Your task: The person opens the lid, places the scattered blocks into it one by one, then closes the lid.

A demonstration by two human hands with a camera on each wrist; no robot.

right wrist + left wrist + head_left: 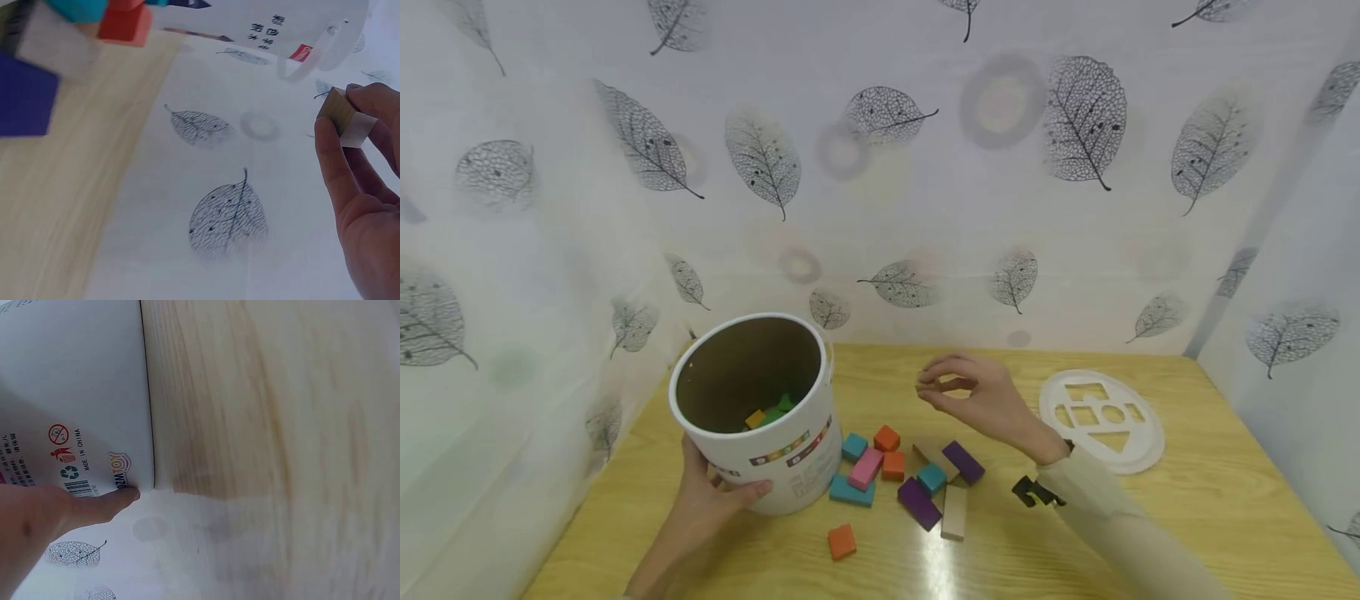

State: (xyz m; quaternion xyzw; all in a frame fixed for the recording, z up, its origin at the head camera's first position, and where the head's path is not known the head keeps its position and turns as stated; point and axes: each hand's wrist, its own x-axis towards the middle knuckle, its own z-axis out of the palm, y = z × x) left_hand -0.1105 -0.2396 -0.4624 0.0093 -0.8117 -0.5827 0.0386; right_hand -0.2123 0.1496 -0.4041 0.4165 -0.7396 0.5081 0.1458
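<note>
A white bucket (805, 475) with printed labels stands at the left of the table, its open top tipped toward me. My left hand (703, 496) grips its lower left side, thumb across the front; the fingers behind are mostly hidden. Inside are green blocks (777, 411) and an orange block (755, 419). Right of the bucket, my right hand (977, 396) is raised over the table. In the right wrist view, thumb and fingers pinch a small plain wooden block (350, 119). Below that hand lie loose blocks, among them a purple block (919, 504) and a teal block (932, 478).
A white lid (1138, 450) with shaped cutouts lies at the right. More blocks lie beside the bucket, including a pink block (866, 468); an orange block (842, 542) sits nearer me. A leaf-patterned curtain (925, 208) encloses the back and sides of the wooden table (1210, 517).
</note>
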